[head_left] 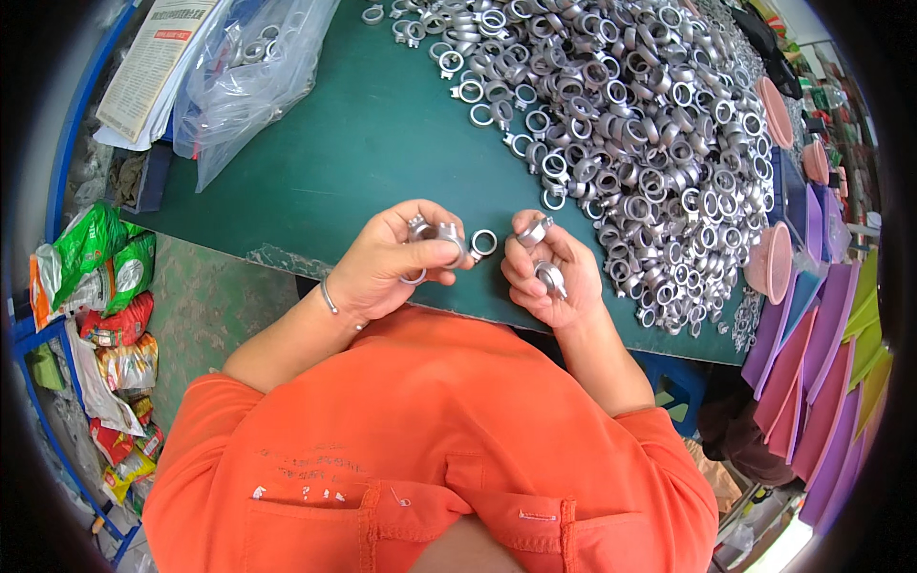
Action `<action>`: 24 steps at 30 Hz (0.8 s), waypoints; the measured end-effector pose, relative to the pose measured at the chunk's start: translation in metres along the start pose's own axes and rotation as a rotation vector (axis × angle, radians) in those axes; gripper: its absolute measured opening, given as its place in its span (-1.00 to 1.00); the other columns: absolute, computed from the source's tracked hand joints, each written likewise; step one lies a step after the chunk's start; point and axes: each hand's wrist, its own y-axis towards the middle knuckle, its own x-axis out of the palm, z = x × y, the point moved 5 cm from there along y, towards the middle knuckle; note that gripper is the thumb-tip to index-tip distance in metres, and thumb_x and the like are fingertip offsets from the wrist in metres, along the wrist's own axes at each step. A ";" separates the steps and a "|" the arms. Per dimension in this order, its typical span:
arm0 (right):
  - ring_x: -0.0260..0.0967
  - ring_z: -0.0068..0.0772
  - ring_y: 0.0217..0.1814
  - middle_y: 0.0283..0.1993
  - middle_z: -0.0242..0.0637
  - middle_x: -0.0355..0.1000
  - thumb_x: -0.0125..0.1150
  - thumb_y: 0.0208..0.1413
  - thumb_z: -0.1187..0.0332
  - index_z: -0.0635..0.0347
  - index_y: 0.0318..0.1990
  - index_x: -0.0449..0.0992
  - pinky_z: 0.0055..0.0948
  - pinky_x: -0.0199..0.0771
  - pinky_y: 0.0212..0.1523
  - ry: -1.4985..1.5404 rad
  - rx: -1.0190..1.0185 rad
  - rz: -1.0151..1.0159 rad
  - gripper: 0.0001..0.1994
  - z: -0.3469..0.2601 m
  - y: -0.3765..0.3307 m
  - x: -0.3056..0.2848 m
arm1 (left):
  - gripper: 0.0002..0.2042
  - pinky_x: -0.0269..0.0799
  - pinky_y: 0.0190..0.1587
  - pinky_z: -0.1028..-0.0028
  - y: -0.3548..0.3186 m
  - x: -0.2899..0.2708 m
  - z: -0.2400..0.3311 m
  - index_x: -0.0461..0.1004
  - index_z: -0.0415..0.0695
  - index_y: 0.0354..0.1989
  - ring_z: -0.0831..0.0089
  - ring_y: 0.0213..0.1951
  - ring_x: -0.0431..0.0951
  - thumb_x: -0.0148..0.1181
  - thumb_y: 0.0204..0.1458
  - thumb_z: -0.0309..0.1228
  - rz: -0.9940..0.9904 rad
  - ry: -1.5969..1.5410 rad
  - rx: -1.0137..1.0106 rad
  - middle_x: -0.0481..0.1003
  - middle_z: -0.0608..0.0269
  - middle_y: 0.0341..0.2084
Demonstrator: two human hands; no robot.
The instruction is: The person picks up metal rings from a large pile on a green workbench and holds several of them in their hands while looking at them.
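Several small grey metal rings with short lugs (447, 232) are gripped by my left hand (392, 256), thumb pressed over them. In my right hand (564, 277), one metal ring (535, 231) sits between thumb and fingers, and another metal ring (550, 277) rests against the palm. A single loose ring (484, 243) lies on the green tabletop between the two hands, close to my left fingertips. Both hands are over the table's near edge. The fingers partly hide the rings in my left hand.
A large heap of similar metal rings (621, 124) covers the right and far part of the green table (382, 124). A clear plastic bag (248, 76) and printed papers (158, 57) lie at the far left. Pink baskets (767, 263) and coloured bins (821, 353) stand at the right.
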 end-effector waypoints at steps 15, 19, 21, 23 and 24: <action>0.37 0.04 -0.39 -0.34 -0.10 0.33 0.11 0.02 0.46 0.20 -0.24 0.44 -0.21 0.42 -0.42 -2.219 -0.803 0.653 -0.86 -0.057 -0.011 0.027 | -0.86 0.38 -0.39 0.39 0.026 0.033 0.015 0.47 -0.15 -0.45 0.26 -0.43 0.43 0.17 -0.22 -0.64 -0.353 1.686 0.695 0.37 0.20 -0.48; 0.38 0.02 -0.38 -0.32 -0.10 0.33 0.17 -0.03 0.44 0.23 -0.27 0.39 -0.21 0.41 -0.39 -2.208 -0.694 0.591 -0.83 -0.058 -0.010 0.022 | -0.89 0.38 -0.37 0.43 0.028 0.028 0.017 0.47 -0.16 -0.47 0.30 -0.42 0.44 0.23 -0.21 -0.59 -0.301 1.634 0.610 0.38 0.22 -0.48; 0.38 -0.05 -0.37 -0.32 -0.10 0.34 0.26 -0.11 0.46 0.23 -0.24 0.39 -0.25 0.41 -0.38 -2.053 -0.551 0.479 -0.75 -0.056 -0.011 0.020 | -0.90 0.38 -0.34 0.48 0.025 0.027 0.021 0.47 -0.16 -0.48 0.36 -0.40 0.45 0.24 -0.19 -0.59 -0.244 1.494 0.537 0.41 0.23 -0.45; 0.38 -0.08 -0.34 -0.32 -0.09 0.34 0.28 -0.14 0.48 0.22 -0.20 0.40 -0.28 0.40 -0.35 -1.946 -0.455 0.407 -0.71 -0.048 -0.011 0.026 | -0.92 0.38 -0.31 0.53 0.021 0.025 0.023 0.47 -0.17 -0.49 0.44 -0.37 0.46 0.25 -0.16 -0.58 -0.178 1.320 0.484 0.44 0.25 -0.40; 0.38 -0.09 -0.32 -0.32 -0.09 0.34 0.29 -0.15 0.49 0.22 -0.18 0.40 -0.29 0.40 -0.33 -1.894 -0.408 0.368 -0.69 -0.043 -0.011 0.030 | -0.92 0.37 -0.28 0.53 0.021 0.021 0.023 0.47 -0.18 -0.49 0.46 -0.35 0.46 0.25 -0.15 -0.58 -0.188 1.179 0.410 0.44 0.24 -0.36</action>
